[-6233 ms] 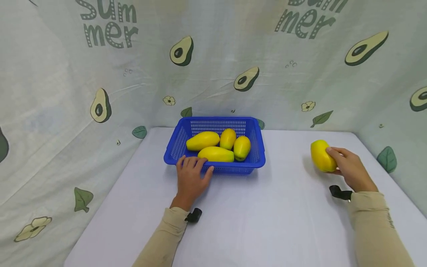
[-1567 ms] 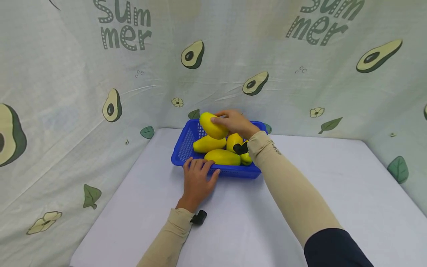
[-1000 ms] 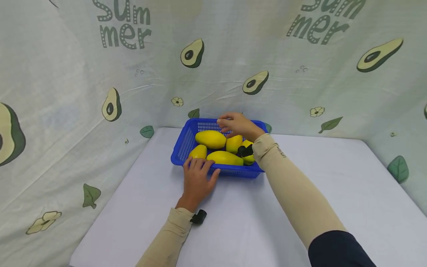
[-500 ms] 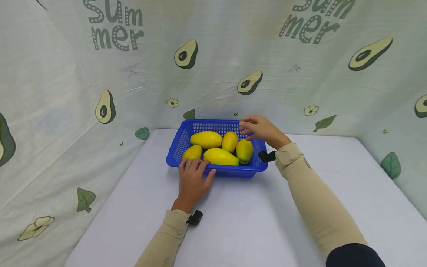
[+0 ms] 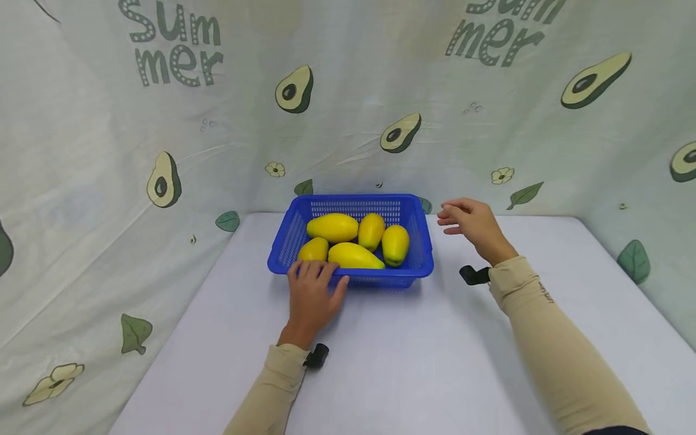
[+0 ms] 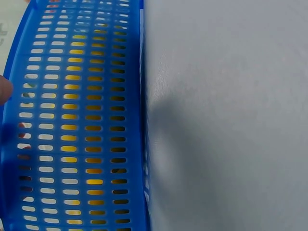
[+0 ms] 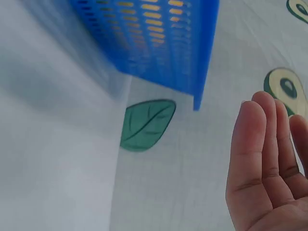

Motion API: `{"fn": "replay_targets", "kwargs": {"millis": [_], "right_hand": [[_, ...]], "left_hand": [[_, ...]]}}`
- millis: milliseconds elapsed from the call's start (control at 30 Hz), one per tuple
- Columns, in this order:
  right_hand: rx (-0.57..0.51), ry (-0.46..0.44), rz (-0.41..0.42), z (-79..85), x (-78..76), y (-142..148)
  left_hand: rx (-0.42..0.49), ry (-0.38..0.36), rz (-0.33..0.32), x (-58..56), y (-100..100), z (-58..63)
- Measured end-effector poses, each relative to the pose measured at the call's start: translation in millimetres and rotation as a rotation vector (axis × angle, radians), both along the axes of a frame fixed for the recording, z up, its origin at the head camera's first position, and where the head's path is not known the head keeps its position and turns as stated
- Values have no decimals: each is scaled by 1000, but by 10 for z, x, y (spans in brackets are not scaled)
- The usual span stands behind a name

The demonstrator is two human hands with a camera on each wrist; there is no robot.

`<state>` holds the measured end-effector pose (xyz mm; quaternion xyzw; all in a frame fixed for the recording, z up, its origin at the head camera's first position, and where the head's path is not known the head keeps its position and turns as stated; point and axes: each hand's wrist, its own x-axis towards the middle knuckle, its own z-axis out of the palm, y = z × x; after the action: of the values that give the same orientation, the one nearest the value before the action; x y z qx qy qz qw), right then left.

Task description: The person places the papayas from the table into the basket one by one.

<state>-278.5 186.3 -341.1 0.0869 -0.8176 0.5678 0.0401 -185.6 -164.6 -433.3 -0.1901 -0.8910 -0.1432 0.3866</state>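
Note:
A blue plastic basket (image 5: 421,241) with slotted walls stands near the back of the table and holds several smooth, yellow, papaya-like fruits (image 5: 356,256). My left hand (image 5: 312,296) holds its front rim, fingers hooked over the edge and thumb at the outer wall. In the left wrist view, one fingertip shows at the rim beside the slotted wall (image 6: 72,115), with yellow fruit behind the slots. To the right of the basket my right hand (image 5: 478,229) is raised, its fingers loosely bent around nothing. The right wrist view shows that palm and fingers (image 7: 269,168) apart from the basket's corner.
A white-covered table (image 5: 391,350) spreads in front of and beside the basket. Behind it hangs a pale cloth (image 5: 337,36) printed with avocados, leaves and lettering; it drapes down the left and right sides too.
My right hand carried a yellow fruit from the table's right side into the basket, let it go at the front left, then drew back rightward. The left hand stays on the rim.

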Motion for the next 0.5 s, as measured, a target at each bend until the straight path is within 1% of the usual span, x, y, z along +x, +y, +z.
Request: {"fn": "replay_targets", "kwargs": {"millis": [133, 267, 333, 500], "right_hand": [[34, -14, -13, -35, 39, 143], [109, -22, -39, -74, 114, 300], [188, 0, -57, -93, 159, 374], [436, 78, -95, -152, 249, 600]], "left_hand": [[-9, -8, 4, -10, -14, 21], [-17, -25, -4, -19, -3, 39], [-12, -36, -14, -23, -1, 54], [39, -57, -51, -30, -20, 117]]}}
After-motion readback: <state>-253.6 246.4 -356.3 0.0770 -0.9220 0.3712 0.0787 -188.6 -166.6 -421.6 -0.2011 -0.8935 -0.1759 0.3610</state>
